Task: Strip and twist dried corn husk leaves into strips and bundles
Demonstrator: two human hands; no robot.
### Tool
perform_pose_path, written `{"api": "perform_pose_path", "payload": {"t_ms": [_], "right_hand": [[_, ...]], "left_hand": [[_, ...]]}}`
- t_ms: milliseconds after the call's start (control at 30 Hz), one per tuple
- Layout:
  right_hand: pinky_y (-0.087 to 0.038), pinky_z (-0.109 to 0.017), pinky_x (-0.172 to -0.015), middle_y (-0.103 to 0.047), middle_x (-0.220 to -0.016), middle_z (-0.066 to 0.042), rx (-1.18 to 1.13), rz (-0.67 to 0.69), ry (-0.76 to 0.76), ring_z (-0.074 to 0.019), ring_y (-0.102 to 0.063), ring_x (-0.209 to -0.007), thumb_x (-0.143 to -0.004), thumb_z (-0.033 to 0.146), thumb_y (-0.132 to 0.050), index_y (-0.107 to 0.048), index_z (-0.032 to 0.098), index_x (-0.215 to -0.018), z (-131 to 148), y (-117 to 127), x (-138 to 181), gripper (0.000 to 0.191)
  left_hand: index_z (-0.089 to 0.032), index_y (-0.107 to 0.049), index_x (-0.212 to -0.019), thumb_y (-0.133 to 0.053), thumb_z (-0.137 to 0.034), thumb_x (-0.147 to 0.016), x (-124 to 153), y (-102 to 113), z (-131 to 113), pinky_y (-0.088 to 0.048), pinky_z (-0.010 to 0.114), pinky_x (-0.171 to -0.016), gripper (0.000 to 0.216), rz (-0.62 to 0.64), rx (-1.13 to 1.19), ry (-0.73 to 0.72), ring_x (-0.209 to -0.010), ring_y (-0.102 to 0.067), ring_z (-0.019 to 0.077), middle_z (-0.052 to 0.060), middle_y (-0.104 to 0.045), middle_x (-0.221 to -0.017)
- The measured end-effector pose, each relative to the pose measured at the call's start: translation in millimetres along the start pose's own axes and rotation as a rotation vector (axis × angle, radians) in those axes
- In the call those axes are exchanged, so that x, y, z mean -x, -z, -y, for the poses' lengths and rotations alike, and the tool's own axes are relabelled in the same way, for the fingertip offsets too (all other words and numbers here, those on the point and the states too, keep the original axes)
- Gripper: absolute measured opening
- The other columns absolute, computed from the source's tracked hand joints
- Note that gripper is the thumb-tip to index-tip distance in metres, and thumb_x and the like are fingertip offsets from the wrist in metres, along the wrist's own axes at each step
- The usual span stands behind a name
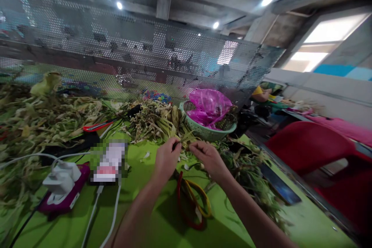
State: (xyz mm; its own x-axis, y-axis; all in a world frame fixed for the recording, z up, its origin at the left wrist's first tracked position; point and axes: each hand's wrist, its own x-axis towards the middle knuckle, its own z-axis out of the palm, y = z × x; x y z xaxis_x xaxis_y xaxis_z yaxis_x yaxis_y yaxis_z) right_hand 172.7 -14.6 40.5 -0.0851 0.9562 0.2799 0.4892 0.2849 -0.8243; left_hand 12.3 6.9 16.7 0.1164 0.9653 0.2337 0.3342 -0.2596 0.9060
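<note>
My left hand [166, 158] and my right hand [208, 156] meet over the green table [145, 224]. Both pinch a thin strip of leaf [186, 139] that runs from the pile of dried leaves [154, 122] just beyond them. The fingers of each hand are closed on the strip. Below my wrists lie scissors with red and yellow handles [193, 201].
A teal basket [203, 131] with a pink plastic bag [209, 106] stands behind the hands. More leaves [43, 116] cover the left side. A white charger on a purple block [62, 184], cables and a red-handled tool [97, 126] lie left. A perforated metal screen [130, 50] backs the table; a red chair [308, 147] is right.
</note>
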Motion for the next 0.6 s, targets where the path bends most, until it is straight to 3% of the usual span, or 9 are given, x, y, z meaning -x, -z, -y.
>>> {"api": "perform_pose_path", "payload": {"t_ms": [133, 200, 300, 433, 500, 600], "right_hand": [[-0.042, -0.026, -0.068, -0.069, -0.079, -0.002, 0.383, 0.117, 0.203, -0.0165, -0.061, -0.072, -0.091, 0.028, -0.056, -0.069, 0.021, -0.087, 17.7, 6.7, 19.7, 0.015], [-0.044, -0.026, -0.070, -0.070, -0.082, -0.003, 0.479, 0.143, 0.294, -0.0165, -0.063, -0.075, -0.093, 0.025, -0.053, -0.069, 0.021, -0.087, 29.5, 10.4, 23.9, 0.018], [-0.045, -0.026, -0.073, -0.072, -0.086, -0.005, 0.526, 0.115, 0.367, -0.0172, -0.065, -0.078, -0.094, 0.026, -0.052, -0.070, 0.021, -0.090, 41.4, 21.7, 16.2, 0.019], [-0.046, -0.028, -0.074, -0.072, -0.084, -0.005, 0.478, 0.025, 0.327, -0.0194, -0.064, -0.078, -0.091, 0.032, -0.055, -0.070, 0.020, -0.085, 40.2, 43.2, -4.7, 0.020], [-0.046, -0.028, -0.071, -0.070, -0.079, -0.004, 0.449, 0.016, 0.286, -0.0192, -0.062, -0.074, -0.090, 0.034, -0.056, -0.069, 0.020, -0.083, 35.5, 49.5, -8.2, 0.021], [-0.044, -0.026, -0.065, -0.069, -0.074, -0.003, 0.428, 0.025, 0.231, -0.0176, -0.060, -0.068, -0.090, 0.037, -0.057, -0.069, 0.019, -0.081, 31.2, 48.6, -0.3, 0.023]], "left_hand": [[-0.021, -0.059, -0.082, -0.045, -0.030, -0.092, 1.9, 2.6, -1.4, -0.029, 0.024, -0.061, 0.020, -0.027, -0.330, 0.014, -0.066, -0.053, 0.0143, 0.000, -0.062, -0.073], [-0.022, -0.061, -0.085, -0.043, -0.030, -0.093, 3.1, 4.9, -3.8, -0.029, 0.025, -0.061, 0.022, 0.016, -0.455, -0.003, -0.067, -0.055, 0.0155, 0.002, -0.065, -0.076], [-0.022, -0.065, -0.087, -0.043, -0.024, -0.092, 5.2, 6.3, -7.7, -0.032, 0.025, -0.063, 0.023, 0.127, -0.525, -0.148, -0.074, -0.059, 0.0171, 0.004, -0.069, -0.083], [-0.024, -0.069, -0.091, -0.047, -0.023, -0.090, 8.3, 3.3, -10.4, -0.033, 0.025, -0.065, 0.022, 0.271, -0.447, -0.300, -0.079, -0.061, 0.0171, 0.004, -0.071, -0.090], [-0.024, -0.069, -0.089, -0.048, -0.025, -0.089, 8.4, 2.4, -9.8, -0.032, 0.024, -0.063, 0.021, 0.267, -0.408, -0.269, -0.073, -0.059, 0.0161, 0.003, -0.070, -0.084], [-0.022, -0.065, -0.079, -0.047, -0.027, -0.089, 4.7, 3.5, -6.4, -0.027, 0.025, -0.057, 0.021, 0.180, -0.331, -0.111, -0.063, -0.051, 0.0146, 0.000, -0.062, -0.069]]}}
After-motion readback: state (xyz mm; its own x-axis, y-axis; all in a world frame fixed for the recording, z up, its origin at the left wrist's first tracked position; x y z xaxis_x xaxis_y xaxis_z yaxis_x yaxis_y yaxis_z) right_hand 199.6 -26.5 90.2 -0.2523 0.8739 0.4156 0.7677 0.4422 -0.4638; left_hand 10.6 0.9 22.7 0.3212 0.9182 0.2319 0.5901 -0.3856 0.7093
